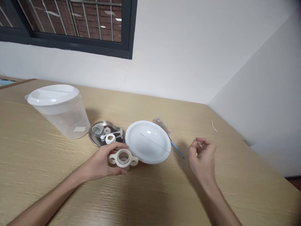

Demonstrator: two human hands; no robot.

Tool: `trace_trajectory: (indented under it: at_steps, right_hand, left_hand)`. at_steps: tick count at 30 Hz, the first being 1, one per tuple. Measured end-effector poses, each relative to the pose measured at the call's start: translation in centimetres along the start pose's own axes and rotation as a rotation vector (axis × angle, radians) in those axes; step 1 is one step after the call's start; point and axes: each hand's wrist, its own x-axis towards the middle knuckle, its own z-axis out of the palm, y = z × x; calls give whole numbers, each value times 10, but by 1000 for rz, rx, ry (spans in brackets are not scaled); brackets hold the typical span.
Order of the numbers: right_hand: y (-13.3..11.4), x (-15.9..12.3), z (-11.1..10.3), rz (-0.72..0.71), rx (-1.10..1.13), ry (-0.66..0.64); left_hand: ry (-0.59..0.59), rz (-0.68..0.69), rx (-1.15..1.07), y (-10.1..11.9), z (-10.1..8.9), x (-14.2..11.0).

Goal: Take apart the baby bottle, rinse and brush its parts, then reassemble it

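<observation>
My left hand (103, 161) is curled around a small two-handled cup (124, 157), its cream handle ring set about a clear, open-topped body. The cup is just in front of a white bowl (147, 150). Across the bowl's inside runs a thin wire-like rod (156, 143), its right end reaching past the rim. To the right, above the table, my right hand (202, 160) is closed, with thumb and fingertips together. Whatever they may pinch is too small or hidden to make out.
Left of the bowl, a metal kidney dish (92, 138) holds small clear and white parts. A lidded translucent pitcher (63, 117) stands farther left. Behind the bowl lies a bristle brush with a blue handle (177, 149). A thin pale strip (214, 126) rests at the right.
</observation>
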Motion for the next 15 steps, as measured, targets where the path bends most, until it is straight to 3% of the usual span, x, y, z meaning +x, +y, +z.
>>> trace_trajectory:
  at_steps: [10,15]
  right_hand:
    - [-2,-1,2,-50,12,-60]
    - [-5,-2,-8,-106,-17,-43]
  left_hand:
    - [50,63,40,-6,-5,-1]
    - [187,258,75,-15,-15,2]
